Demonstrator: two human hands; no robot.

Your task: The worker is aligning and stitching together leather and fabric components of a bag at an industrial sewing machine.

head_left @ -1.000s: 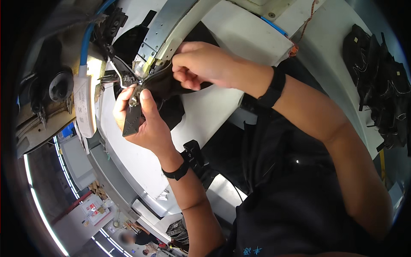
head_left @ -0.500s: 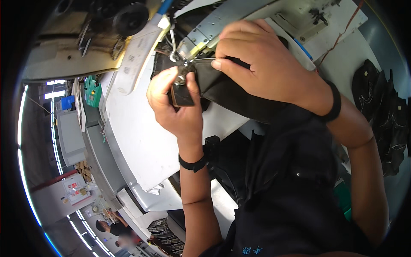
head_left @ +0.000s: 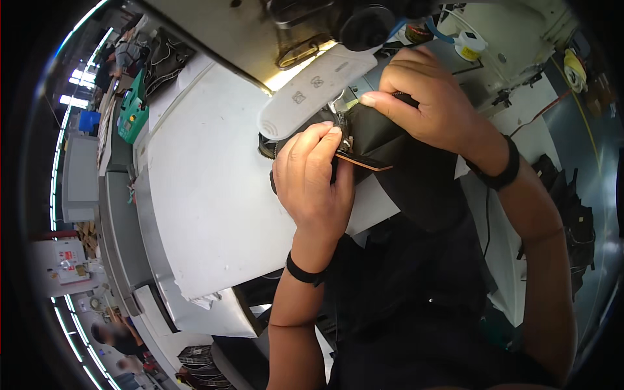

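Note:
A dark fabric piece [head_left: 416, 175], bag-like and folded, hangs over the edge of the white sewing table [head_left: 214, 214]. My left hand [head_left: 315, 169] is closed on its bunched near part, beside the metal presser foot [head_left: 338, 104] of a sewing machine [head_left: 318, 91]. Between that hand and the fabric juts a flat dark tab [head_left: 367, 162] with an orange-brown edge. With thumb and fingers, my right hand [head_left: 432, 97] pinches the fabric's upper edge, right of the presser foot. A dark zipper-like strip shows beside my left fingers. The needle cannot be made out.
A green box-shaped device [head_left: 132, 107] stands at the far left of the table. Dark sewn pieces with loose white threads [head_left: 572, 221] lie at the right. A white spool-like object [head_left: 469, 45] is behind my right hand. Other people [head_left: 117, 335] are in the background.
The view has swung, so the machine head appears further right. My left hand has turned its back upward, and the tab now shows nearly edge-on. Both hands keep their hold.

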